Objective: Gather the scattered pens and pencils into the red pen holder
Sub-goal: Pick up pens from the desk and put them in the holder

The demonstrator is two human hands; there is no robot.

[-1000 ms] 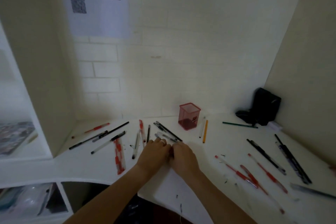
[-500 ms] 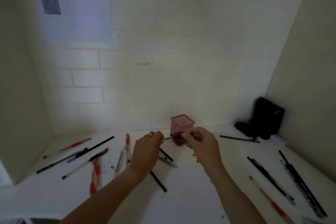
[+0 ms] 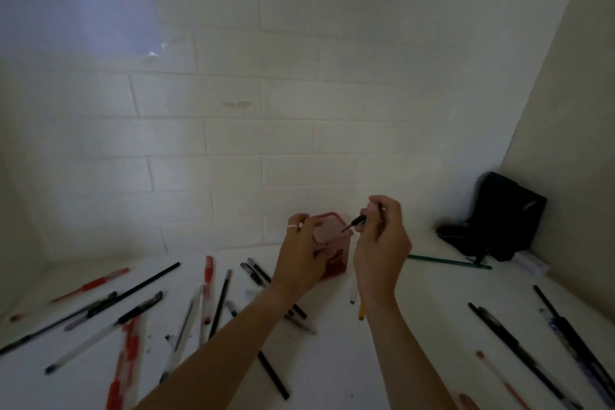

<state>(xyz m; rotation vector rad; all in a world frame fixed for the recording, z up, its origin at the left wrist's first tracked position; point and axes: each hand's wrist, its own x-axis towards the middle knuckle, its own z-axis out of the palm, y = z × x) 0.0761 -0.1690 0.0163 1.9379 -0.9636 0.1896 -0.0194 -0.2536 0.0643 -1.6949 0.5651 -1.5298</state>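
The red mesh pen holder [image 3: 332, 236] stands near the back wall on the white desk [image 3: 349, 359]. My left hand [image 3: 301, 260] is wrapped around its left side. My right hand [image 3: 381, 236] pinches a black-tipped pen [image 3: 357, 220] with its tip pointing down at the holder's right rim. Several black, clear and red pens [image 3: 206, 296] lie scattered on the desk to the left. More black and red pens [image 3: 519, 349] lie on the right. A yellow pencil [image 3: 361, 311] and a white pen sit just below my right wrist.
A green pencil [image 3: 449, 262] lies to the right of the holder. A black pouch [image 3: 502, 216] leans in the back right corner. A paper sheet [image 3: 76, 0] hangs on the brick wall at upper left. A side wall closes the desk on the right.
Both hands have risen from the desk toward the holder. The left hand has taken hold of the holder and the right hand has brought a pen to its rim. The view tilted up.
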